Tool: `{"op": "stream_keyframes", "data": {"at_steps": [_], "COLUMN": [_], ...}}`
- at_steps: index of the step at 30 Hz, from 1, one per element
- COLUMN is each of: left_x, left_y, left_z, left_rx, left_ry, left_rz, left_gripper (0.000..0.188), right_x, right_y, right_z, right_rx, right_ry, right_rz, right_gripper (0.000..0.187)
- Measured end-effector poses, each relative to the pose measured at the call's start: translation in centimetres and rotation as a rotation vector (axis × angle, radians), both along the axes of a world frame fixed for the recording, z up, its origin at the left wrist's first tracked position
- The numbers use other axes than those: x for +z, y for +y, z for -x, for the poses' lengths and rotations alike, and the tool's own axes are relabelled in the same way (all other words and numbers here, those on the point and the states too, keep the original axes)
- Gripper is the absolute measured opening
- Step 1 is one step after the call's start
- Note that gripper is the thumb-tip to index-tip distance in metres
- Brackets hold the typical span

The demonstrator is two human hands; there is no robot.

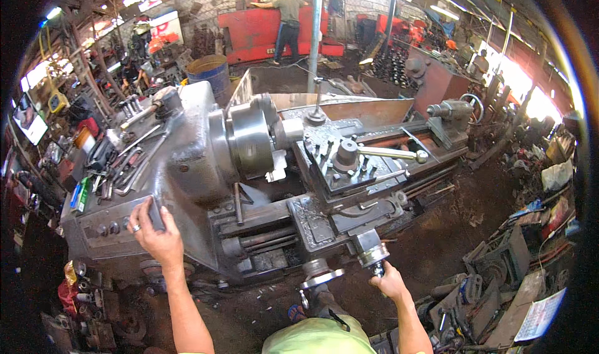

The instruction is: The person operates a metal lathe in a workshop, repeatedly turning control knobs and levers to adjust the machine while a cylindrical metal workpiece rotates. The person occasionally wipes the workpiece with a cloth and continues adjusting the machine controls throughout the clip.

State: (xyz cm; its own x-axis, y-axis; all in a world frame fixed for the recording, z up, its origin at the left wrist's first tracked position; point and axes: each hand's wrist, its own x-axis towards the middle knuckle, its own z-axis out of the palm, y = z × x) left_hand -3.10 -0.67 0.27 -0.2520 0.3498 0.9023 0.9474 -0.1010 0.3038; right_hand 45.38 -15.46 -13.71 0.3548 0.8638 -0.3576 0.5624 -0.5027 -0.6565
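At eight o'clock, the left hand (pixel 161 238) has thumb and fingers clamped on a dark block (pixel 156 216), right by the front edge of the lathe's headstock (pixel 187 163)! Down at five, the right hand (pixel 391 283) grips the handle of a small handwheel (pixel 373 254), jutting past that front side. Toward four, brown floor (pixel 430 229) runs between lathe and scrap metal (pixel 502 260). Between ten and eleven stands a blue drum (pixel 212 80), contents unclear.

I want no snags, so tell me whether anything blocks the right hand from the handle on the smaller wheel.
Nothing visible does: the right hand is already at the handle below the wheel, with no loose object showing between.
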Motion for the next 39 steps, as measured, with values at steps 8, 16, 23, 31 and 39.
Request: {"op": "stream_keyframes", "data": {"at_steps": [8, 16, 23, 31, 39], "left_x": [-0.2, -0.2, -0.1, -0.2, -0.8], "left_y": [0.2, 0.3, 0.5, 0.3, 0.3], "left_z": [0.3, 0.1, 0.1, 0.6, 1.3], "left_rx": [-0.026, 0.007, 0.008, 0.012, -0.021], "left_ry": [-0.015, -0.009, -0.025, 0.003, -0.033], "left_rz": [-0.005, 0.029, 0.031, 0.05, 0.05], "left_gripper": [0.031, 0.029, 0.029, 0.029, 0.03], "right_x": [-0.1, 2.3, -6.7, -2.1, -8.0], "right_y": [-0.2, -1.7, -3.2, -1.1, -1.4], "right_z": [-0.1, 0.9, 2.8, -4.3, 1.9], "right_rx": [0.0, -0.08, -0.061, -0.12, -0.084], "right_ry": [0.033, -0.187, -0.12, -0.503, -0.254], "right_rz": [-0.052, 0.236, -0.094, 0.018, 0.325], "right_gripper": [0.075, 0.054, 0.036, 0.032, 0.043]}}
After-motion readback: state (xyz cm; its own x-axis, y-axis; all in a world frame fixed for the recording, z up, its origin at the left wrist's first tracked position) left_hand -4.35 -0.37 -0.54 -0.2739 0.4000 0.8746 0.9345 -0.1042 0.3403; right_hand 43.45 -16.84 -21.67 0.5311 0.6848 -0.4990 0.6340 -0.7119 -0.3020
